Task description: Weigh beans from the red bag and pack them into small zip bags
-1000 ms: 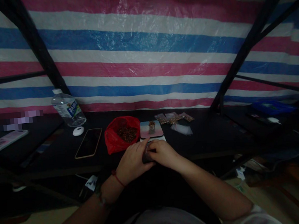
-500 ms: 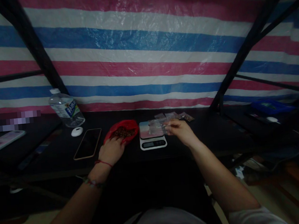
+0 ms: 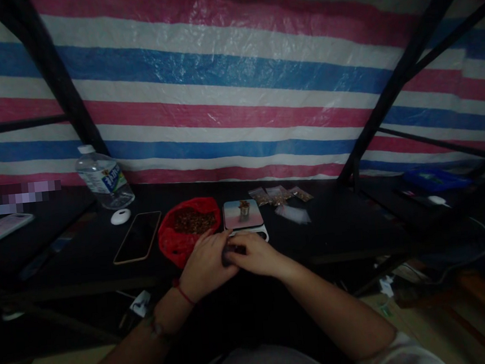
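Note:
My left hand [image 3: 205, 264] and my right hand [image 3: 253, 254] meet at the near edge of the black table [image 3: 340, 227], fingers curled round something small and dark that I cannot make out. Just beyond them stands a small scale [image 3: 244, 216] with a little pile of brown bits on its pink top. Left of the scale lies a red plastic bag [image 3: 183, 232], open, with brown pieces inside. Several small clear packets [image 3: 280, 194] lie right of the scale. My left wrist wears a red string.
A phone [image 3: 136, 236] lies face up left of the bag, with a white puck [image 3: 120, 216] and a water bottle [image 3: 103, 178] behind it. A striped tarp [image 3: 234, 92] hangs behind the table. Black frame bars [image 3: 59, 79] slant at both sides. A blue object [image 3: 433, 178] sits far right.
Half a second ago my left hand was in the red bag and my right hand was by the packets. Both have come back together at the table's near edge.

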The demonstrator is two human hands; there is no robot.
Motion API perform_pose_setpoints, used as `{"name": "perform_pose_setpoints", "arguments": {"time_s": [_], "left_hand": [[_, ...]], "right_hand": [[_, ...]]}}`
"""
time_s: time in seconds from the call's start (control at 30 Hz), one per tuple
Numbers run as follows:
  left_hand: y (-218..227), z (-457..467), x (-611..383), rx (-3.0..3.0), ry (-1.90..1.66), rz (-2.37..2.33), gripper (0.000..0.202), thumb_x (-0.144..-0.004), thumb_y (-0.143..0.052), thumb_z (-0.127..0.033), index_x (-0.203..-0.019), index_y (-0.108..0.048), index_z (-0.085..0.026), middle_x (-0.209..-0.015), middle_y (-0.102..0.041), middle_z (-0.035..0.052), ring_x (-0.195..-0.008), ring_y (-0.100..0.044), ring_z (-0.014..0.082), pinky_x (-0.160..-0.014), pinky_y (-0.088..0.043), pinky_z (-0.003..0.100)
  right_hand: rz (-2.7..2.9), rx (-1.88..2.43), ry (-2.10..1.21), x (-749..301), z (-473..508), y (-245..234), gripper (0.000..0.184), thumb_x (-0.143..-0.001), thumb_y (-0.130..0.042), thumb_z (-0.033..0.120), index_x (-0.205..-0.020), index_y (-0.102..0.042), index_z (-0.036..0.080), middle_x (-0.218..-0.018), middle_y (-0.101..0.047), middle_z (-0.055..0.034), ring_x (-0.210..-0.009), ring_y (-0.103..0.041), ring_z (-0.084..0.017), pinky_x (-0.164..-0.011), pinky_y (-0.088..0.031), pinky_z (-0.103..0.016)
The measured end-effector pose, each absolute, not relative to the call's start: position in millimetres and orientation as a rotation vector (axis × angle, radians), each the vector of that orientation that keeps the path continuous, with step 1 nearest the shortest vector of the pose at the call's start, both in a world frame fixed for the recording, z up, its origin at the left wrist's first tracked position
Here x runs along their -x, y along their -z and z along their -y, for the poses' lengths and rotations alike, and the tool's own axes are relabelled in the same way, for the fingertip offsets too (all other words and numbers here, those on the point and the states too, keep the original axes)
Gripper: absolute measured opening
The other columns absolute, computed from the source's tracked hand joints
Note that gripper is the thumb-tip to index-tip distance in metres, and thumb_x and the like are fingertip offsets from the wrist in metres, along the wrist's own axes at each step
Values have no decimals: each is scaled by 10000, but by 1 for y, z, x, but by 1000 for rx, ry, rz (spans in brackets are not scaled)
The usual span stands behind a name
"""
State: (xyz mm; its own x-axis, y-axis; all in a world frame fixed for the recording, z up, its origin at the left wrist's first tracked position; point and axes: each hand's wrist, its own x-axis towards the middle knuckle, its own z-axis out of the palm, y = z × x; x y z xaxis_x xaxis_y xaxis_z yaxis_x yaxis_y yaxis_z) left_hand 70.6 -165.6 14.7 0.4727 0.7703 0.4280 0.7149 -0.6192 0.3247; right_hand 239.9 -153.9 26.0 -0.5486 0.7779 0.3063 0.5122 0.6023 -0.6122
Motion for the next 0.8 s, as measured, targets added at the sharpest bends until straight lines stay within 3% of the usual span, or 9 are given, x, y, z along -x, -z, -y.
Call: {"name": "perform_pose_setpoints", "arguments": {"time_s": [0.13, 0.2, 0.27, 0.33, 0.6, 0.8], "left_hand": [[-7, 157, -68, -2436, -937, -1343, 487, -760, -630, -388, -1178, -532, -159, -1148, -641, 120, -1064, -608, 264, -934, -478, 409], [-5, 154, -66, -2377, -962, -1347, 479, -771, -622, -415, -1167, -536, -159, -1121, -648, 116, -1031, -621, 259, -913, -492, 403], [-3, 153, -65, -2326, -968, -1338, 475, -780, -615, -416, -1169, -539, -154, -1107, -653, 117, -1012, -630, 253, -904, -499, 399], [0, 152, -66, -2277, -966, -1324, 506, -773, -625, -431, -1187, -535, -153, -1125, -650, 121, -1020, -630, 253, -911, -499, 401], [10, 142, -66, -2066, -1033, -1382, 651, -744, -644, -451, -1291, -471, -143, -1249, -595, 147, -1143, -577, 278, -997, -444, 443], [18, 132, -66, -1971, -1002, -1445, 684, -726, -654, -440, -1295, -447, -124, -1313, -550, 175, -1223, -526, 294, -1058, -384, 466]], "right_hand": [[2063, 1050, -564, -257, 124, -21, 205, -907, -474, 201, -893, -678, 190, -892, -655, -39, -872, -599, -158, -793, -459, -290], [1901, 1182, -384, -270, 98, -15, 212, -850, -570, 254, -1031, -657, 186, -1027, -637, -77, -1001, -577, -201, -880, -450, -348], [1820, 1321, -220, -280, 71, -6, 441, -731, -701, 317, -1143, -618, 183, -1162, -594, -111, -1139, -515, -261, -991, -387, -425], [1829, 1408, -196, -286, 48, 3, 546, -669, -741, 329, -1175, -602, 180, -1207, -580, -124, -1172, -501, -284, -1020, -359, -457], [1904, 1369, -405, -286, 23, 22, 307, -692, -717, 258, -989, -679, 190, -1012, -695, -73, -984, -627, -231, -923, -445, -406], [1859, 1372, -422, -289, 28, 26, 324, -689, -717, 263, -998, -682, 173, -1010, -701, -80, -969, -637, -221, -921, -451, -395]]}}
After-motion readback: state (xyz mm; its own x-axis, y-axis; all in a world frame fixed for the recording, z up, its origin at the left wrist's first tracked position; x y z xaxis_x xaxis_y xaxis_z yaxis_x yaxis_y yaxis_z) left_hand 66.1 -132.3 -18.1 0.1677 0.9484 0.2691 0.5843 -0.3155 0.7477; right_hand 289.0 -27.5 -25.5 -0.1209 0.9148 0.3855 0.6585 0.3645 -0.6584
